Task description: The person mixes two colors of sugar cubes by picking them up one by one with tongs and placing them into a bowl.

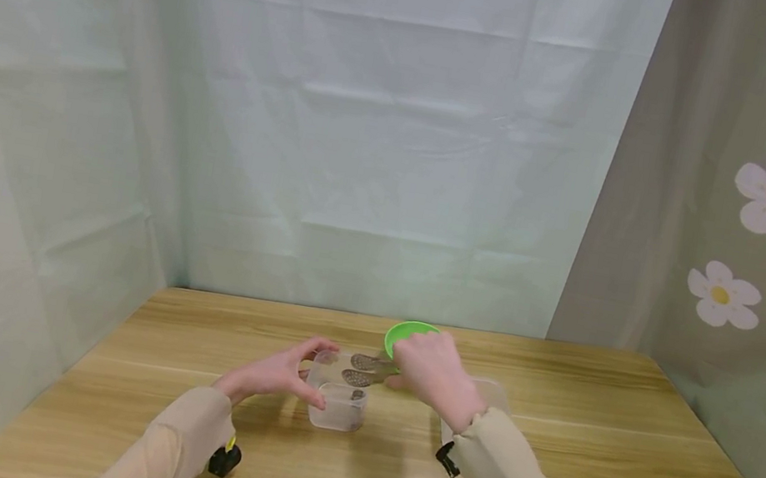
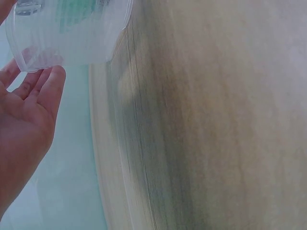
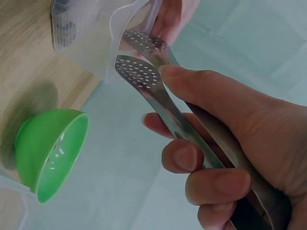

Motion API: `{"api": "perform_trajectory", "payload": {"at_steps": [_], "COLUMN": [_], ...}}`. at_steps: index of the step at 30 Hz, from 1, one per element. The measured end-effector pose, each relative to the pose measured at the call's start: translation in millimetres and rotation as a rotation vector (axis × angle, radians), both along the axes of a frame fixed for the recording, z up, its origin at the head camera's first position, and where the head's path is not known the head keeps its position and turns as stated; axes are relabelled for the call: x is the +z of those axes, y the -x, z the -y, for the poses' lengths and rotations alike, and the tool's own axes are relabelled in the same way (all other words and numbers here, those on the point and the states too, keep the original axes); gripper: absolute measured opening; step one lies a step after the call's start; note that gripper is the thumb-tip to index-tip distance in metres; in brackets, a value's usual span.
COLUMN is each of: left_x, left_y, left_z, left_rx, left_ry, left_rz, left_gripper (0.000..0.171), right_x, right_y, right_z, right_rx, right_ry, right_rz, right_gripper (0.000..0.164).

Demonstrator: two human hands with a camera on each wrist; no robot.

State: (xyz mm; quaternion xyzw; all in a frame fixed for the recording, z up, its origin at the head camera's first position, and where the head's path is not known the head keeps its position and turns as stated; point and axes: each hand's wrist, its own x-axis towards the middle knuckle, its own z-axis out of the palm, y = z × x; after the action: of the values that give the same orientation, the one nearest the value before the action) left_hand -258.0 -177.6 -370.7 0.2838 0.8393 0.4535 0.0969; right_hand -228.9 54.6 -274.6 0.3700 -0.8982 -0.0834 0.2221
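Note:
My left hand (image 1: 277, 373) grips a clear plastic container (image 1: 336, 416) by its left side, thumb in front and fingers behind. In the left wrist view its fingertips rest on the wall of the container (image 2: 72, 48). Something small and dark shows at the container's bottom. Metal tongs (image 3: 168, 112) with perforated heads are held in my right hand (image 3: 230, 124), thumb on one arm and fingers curled around the other. The tongs' heads stand apart at the container's rim, with nothing seen between them. Behind my right hand is a green bowl (image 1: 406, 329).
A second clear plastic piece (image 1: 496, 393), partly hidden by my right forearm, lies on the wooden table (image 1: 585, 442). Small white bits (image 3: 57, 153) are inside the green bowl. Pale curtains (image 1: 398, 148) hang behind the table and on both sides.

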Motion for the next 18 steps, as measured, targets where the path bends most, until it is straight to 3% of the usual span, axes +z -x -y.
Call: {"api": "perform_trajectory", "payload": {"at_steps": [8,14,18], "left_x": [0.8,1.9,5.7], "left_y": [-0.6,-1.1,-4.4], "left_z": [-0.6,-0.9,-0.7], "left_rx": [-0.008,-0.018,-0.017], "left_ry": [-0.017,-0.020,-0.009], "left_rz": [0.014,0.012,0.012], "left_gripper": [0.068,0.068,0.066], "right_x": [7.8,14.4,19.7], "right_y": [1.2,1.3,2.2], "right_z": [11.4,21.4,33.7], "right_rx": [-0.017,-0.005,-0.042], "right_ry": [-0.076,-0.152,-0.222], "right_rz": [-0.055,-0.025,0.019], "right_gripper": [0.030,0.028,0.025]}}
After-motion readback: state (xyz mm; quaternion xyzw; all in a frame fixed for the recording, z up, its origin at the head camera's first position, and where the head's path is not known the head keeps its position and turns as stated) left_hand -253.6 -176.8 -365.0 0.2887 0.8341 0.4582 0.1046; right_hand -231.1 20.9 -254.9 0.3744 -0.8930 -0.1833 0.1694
